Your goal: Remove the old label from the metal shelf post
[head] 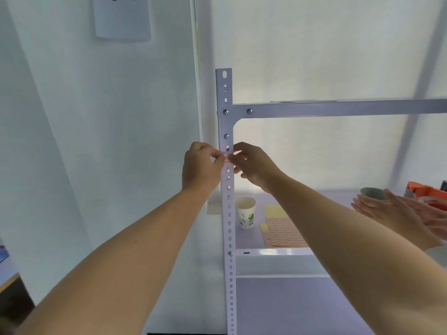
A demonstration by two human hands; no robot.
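I see the pale grey metal shelving unit (338, 109) filling the view to the right of my hands, its flat painted beam bolted with round-headed screws to the metal shelf post (229, 226), an upright angle strip punched with a column of small oval holes. Both bare arms reach up to that post and meet on it just below the corner bracket. My left hand (202, 166) curls in from the left side and my right hand (254, 164) from the right, fingertips of both drawn together in a pinch on the old label (227, 157), a small pinkish paper strip lying across the face of the post between the two hands; its print is too blurred for me to read. Below my right wrist, on the smooth shelf board, lies a sheet of labels (283, 232) with rows of small red-bordered rectangles over yellow backing paper, and just left of it a white paper cup (245, 215) stands upright with a green printed motif I cannot make out. Far above my left hand a white paper (122, 18) hangs on the wall, showing cut-off dark digits.
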